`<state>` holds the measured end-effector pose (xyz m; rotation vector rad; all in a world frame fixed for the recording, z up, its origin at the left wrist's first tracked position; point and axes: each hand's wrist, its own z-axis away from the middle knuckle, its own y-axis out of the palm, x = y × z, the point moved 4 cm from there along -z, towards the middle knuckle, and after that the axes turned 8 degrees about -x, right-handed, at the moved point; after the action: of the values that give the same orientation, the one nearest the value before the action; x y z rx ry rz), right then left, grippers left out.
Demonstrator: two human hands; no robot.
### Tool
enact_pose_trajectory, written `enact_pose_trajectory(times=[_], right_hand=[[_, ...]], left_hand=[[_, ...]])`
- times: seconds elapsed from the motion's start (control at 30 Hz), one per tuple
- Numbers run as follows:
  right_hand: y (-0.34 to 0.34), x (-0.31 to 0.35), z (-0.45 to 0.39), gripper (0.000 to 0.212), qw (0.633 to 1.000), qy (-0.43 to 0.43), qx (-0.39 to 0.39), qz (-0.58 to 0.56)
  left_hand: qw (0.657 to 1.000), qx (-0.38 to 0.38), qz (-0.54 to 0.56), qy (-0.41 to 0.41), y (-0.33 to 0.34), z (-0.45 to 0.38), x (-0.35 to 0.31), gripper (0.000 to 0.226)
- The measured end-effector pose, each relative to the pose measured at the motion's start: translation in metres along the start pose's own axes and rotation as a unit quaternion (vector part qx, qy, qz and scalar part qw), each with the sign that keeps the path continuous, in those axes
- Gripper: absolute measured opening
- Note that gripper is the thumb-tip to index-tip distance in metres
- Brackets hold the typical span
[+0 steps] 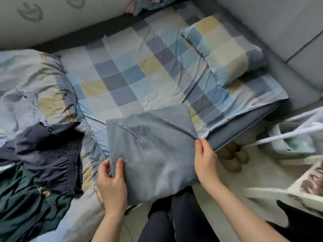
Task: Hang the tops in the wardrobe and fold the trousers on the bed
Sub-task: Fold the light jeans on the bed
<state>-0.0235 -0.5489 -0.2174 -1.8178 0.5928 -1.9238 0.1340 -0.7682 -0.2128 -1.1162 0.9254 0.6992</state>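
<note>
Dark trouser legs of the person stood lowest in view, between the two forearms. Just above them, both hands held folded light-blue denim trousers over the near edge of the bed. L hand was closed on the fabric's lower-left edge, thumb on top, other fingers curled underneath. R hand pinched the right-hand corner betw. thumb & forefinger, remaining fingers loosely bent, the cloth pulled into a small peak there. Hands were well apart, one at each side of the bundle, w/ a seam or pocket line showing near its upper left. Left of the L hand lay a navy garment w/ an elastic waistband, crumpled, overlapping a dark green garment nearer the camera. Beyond both hands spread a checked blue-and-yellow sheet, w/ a matching pillow further off to the R-hand side. Below & right of the R hand, tan slippers sat on the floor, partly under the bed edge. Further right were white hangers, blurred.
</note>
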Motion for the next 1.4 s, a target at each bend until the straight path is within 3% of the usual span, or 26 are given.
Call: enact_pose_trajectory(times=[0.2,0.33,0.47,0.7,0.97,1.2,1.4], right_hand=[[-0.089,0.007,0.058,0.012,0.995,0.036,-0.093,-0.015],[-0.147,-0.011,0.095,0.043,0.985,0.094,-0.141,-0.016],[-0.199,-0.036,0.131,0.053,0.97,0.135,-0.201,-0.012],[-0.333,-0.111,0.224,0.035,0.911,0.212,-0.354,-0.001],[-0.477,-0.212,0.358,0.024,0.835,0.304,-0.458,0.023],[-0.545,-0.269,0.455,0.028,0.751,0.392,-0.531,0.025],[-0.571,-0.292,0.508,0.027,0.666,0.464,-0.584,-0.005]], left_hand=[[0.99,0.124,0.015,0.059,-0.013,0.053,-0.056,0.013],[0.968,0.228,0.075,0.067,0.001,0.094,-0.077,0.023],[0.942,0.313,0.083,0.093,0.024,0.14,-0.09,0.028],[0.855,0.493,0.051,0.155,0.068,0.298,-0.099,0.028],[0.771,0.604,-0.008,0.202,0.074,0.512,-0.057,0.027],[0.682,0.703,-0.051,0.195,0.069,0.652,-0.029,0.03],[0.577,0.778,-0.098,0.23,0.091,0.741,-0.01,0.026]])
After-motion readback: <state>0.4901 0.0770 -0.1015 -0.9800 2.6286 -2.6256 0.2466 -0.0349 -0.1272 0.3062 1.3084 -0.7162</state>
